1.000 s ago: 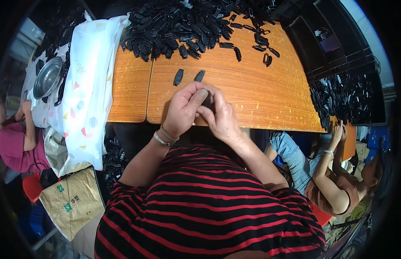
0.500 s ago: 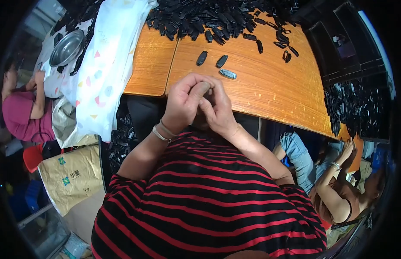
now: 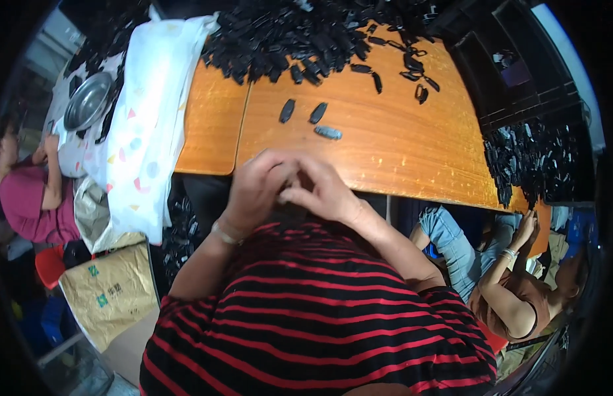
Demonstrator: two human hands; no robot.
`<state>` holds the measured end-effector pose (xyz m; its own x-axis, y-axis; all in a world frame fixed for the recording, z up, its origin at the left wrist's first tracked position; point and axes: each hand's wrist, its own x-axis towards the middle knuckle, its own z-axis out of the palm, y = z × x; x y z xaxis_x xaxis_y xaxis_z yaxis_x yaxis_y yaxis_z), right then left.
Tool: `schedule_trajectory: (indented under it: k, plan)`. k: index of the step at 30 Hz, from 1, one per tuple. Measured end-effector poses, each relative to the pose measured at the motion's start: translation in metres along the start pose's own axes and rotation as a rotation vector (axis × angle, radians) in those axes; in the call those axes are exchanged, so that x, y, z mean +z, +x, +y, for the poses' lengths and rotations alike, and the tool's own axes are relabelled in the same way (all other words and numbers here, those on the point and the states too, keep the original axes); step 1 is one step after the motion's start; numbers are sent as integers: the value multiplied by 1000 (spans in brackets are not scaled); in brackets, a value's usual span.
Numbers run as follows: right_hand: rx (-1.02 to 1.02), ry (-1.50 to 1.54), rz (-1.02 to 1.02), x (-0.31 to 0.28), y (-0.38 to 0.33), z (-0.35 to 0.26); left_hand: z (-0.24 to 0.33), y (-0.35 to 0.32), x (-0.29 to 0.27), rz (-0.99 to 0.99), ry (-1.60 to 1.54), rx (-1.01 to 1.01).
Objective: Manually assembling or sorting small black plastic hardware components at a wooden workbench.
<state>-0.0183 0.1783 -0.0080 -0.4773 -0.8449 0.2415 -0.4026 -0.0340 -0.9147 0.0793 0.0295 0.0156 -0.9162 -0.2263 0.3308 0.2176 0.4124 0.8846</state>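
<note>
At the front edge of the wooden table (image 3: pixel 359 168), my left hand (image 3: pixel 255 188) and my right hand (image 3: pixel 325 189) meet with curled fingers. Both are closed, and whatever lies between them is hidden by the fingers. Just beyond my hands are two black elongated plastic pieces (image 3: pixel 287 111) and a grey-blue piece (image 3: pixel 328 132) of similar shape. Farther back, a large heap of black plastic pieces (image 3: pixel 280 43) covers the tabletop, with several loose ones and ring-like frames (image 3: pixel 422 94) to its right.
A patterned white plastic sheet (image 3: pixel 144 125) hangs over the table's left side, beside a metal bowl (image 3: pixel 88 102). More black pieces (image 3: pixel 534 158) are piled at the right. One person (image 3: pixel 39 198) sits at the left, another (image 3: pixel 517 290) at the right. A brown sack (image 3: pixel 111 290) stands lower left.
The view has shifted, so the table and its pieces appear lower and farther left. My hands stay together, but the fingers have changed position, the right ones now more spread over the left.
</note>
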Motion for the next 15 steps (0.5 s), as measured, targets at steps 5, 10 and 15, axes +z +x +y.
schedule_trajectory:
  k: [5,10,15]
  plan:
    - [114,-202,123,-59,10,24,-45,-70,-66,-15,397,-373]
    - [188,-776,453,-149,39,58,-103,-151,-117,11,856,-547]
    - [86,-1207,168,-184,63,69,-78,-135,-100,22,982,-288]
